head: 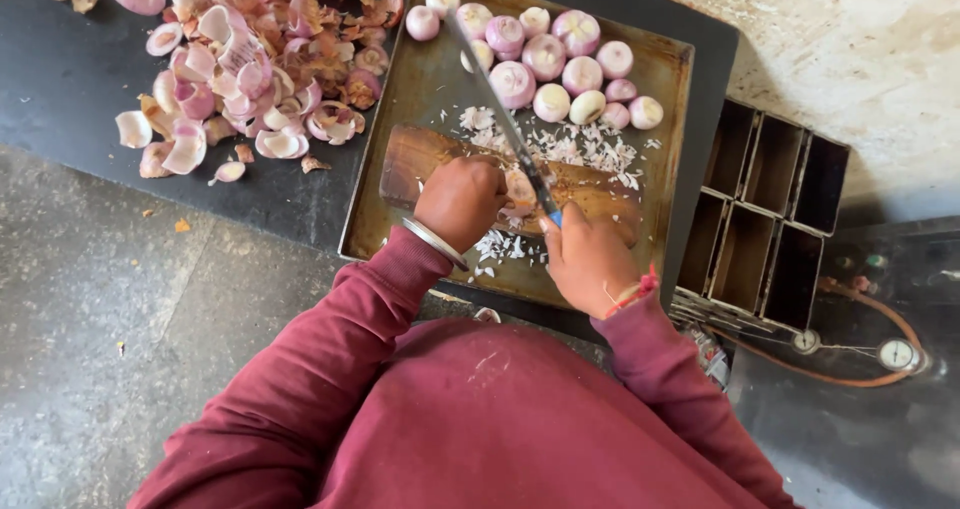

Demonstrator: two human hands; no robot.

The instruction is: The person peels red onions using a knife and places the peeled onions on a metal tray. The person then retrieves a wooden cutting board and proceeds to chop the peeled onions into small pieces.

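We take the dull metal tray (420, 89) as our landmark; it is rectangular, scuffed and shallow-rimmed, and it rests on a dark slab (70, 79). Left of the tray we see a loose heap of papery pink and white onion skins (250, 69), curled and brittle. Right of the tray stands a block of open square metal compartments (765, 209), thin-walled and dark inside. Across the tray's near half lies a worn wooden board (410, 159), brown and rounded at its edge. At the tray's far end we count a cluster of smooth peeled onions (545, 59), round, glossy, white to purple. Fine white chopped onion (590, 149) lies scattered over the board and the tray floor. Our right hand (590, 264), with a red thread at the wrist, is clenched around the handle of a long, thin steel knife (495, 99), its blade slanting away over the tray. Our left hand (462, 201), ringed by a plain metal bangle (435, 244), presses down curled on a pale onion piece (520, 187) on the board.
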